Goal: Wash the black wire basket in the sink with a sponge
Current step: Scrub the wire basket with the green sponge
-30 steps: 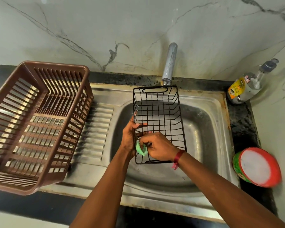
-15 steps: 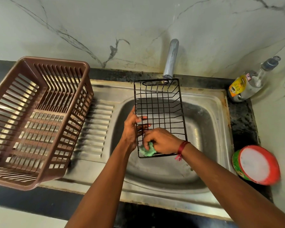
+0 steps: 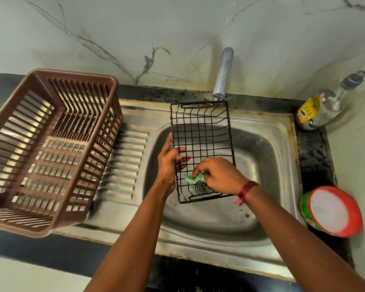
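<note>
Listing what I see from the head view, item by item. Black wire basket [image 3: 200,131]: held over the sink [image 3: 261,165] bowl, lengthways, its far handle end just below the tap [image 3: 223,74], its near end lifted off the bowl floor. Left hand [image 3: 169,163]: grips the basket's left rim, thumb outside and fingers hooked through the wires, the same hold as a second ago. Right hand [image 3: 219,174]: fingers curled over the green sponge [image 3: 193,178], pressing it onto the floor grid near the basket's near end. Change noted: a second ago the sponge sat at the near-left corner, against the left hand; half a second ago it was on the near edge; now it lies further in on the floor wires. The basket has barely shifted. I take this as scrubbing under way, working across the near end, with the far half and the side walls likely left to do. Tap: no water visible from it. Brown plastic basket [image 3: 51,144]: on the draining board to the left. Clear bottle [image 3: 325,106] and red-rimmed tub [image 3: 331,210]: on the counter at right, well apart from both hands.
</note>
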Available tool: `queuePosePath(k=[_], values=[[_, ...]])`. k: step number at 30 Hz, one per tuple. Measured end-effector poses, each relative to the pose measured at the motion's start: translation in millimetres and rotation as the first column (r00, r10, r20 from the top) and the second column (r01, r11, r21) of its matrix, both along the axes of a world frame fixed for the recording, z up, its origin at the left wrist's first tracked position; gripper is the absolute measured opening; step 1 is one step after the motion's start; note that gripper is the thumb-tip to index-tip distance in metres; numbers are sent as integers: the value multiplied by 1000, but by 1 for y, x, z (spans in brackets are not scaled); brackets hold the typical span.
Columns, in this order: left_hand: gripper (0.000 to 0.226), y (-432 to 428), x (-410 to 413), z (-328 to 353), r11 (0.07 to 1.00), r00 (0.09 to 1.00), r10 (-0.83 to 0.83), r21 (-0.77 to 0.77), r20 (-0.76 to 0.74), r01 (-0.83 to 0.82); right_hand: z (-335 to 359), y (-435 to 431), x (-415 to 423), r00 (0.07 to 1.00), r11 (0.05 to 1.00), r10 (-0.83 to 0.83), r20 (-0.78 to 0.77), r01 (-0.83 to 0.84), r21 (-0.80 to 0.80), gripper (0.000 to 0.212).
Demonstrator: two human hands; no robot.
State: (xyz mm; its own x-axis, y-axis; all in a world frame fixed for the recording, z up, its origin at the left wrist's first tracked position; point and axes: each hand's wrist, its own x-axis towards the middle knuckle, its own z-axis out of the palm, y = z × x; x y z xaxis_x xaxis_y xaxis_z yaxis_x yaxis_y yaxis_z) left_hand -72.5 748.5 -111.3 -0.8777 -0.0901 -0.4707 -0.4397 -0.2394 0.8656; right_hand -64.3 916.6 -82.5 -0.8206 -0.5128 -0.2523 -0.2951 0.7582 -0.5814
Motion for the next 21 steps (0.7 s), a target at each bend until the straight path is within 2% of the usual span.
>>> queuePosePath(k=[4,9,12,15,18,21], values=[[86,5,3,-2,1000,1000,11,-21,6,-11,-2,-1,6,999,987,35,-17,-32,154,40],[94,11,4,2,1000,1000,-6,-19,-3,6,-16,-19,21,990,991,127,68,-129,37,33],[97,11,5,2,999,1000,-16,-30,-12,15,-16,-19,25,964,955,264,23,-265,131,45],[96,10,6,1,1000,1000,5,-22,-11,-5,-9,-7,17,936,914,351,-17,-338,226,43],[87,6,4,-2,999,999,25,-23,-30,-26,-3,11,9,939,879,343,-22,-313,360,35],[85,6,5,0,999,999,19,-36,-36,-21,-3,13,9,938,798,340,-61,-254,547,25]])
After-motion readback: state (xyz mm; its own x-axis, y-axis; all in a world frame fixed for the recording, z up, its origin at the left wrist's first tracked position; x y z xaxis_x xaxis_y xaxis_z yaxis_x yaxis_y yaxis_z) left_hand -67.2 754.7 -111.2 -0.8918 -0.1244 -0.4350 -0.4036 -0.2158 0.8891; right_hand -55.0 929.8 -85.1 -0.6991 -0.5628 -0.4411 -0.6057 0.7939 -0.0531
